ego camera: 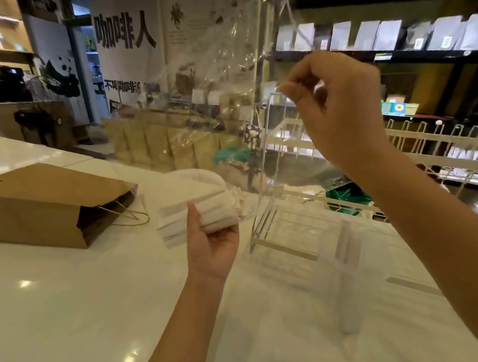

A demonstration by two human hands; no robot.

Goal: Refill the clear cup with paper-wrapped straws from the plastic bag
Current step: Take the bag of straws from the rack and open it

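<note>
The right hand (333, 108) pinches the clear bag (209, 96) up high while the left hand (212, 243), nearer the counter (74, 296), grips a bundle of straws (217, 210) lying crosswise below it.

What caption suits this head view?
Right hand lifts plastic bag; left hand holds wrapped straws.

Two hands (212, 243), one plastic bag (209, 82), one paper bag (45, 201)

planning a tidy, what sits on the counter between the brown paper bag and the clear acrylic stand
In the head view, the left hand gripping a bundle of paper-wrapped straws, still inside the clear plastic bag.
</note>
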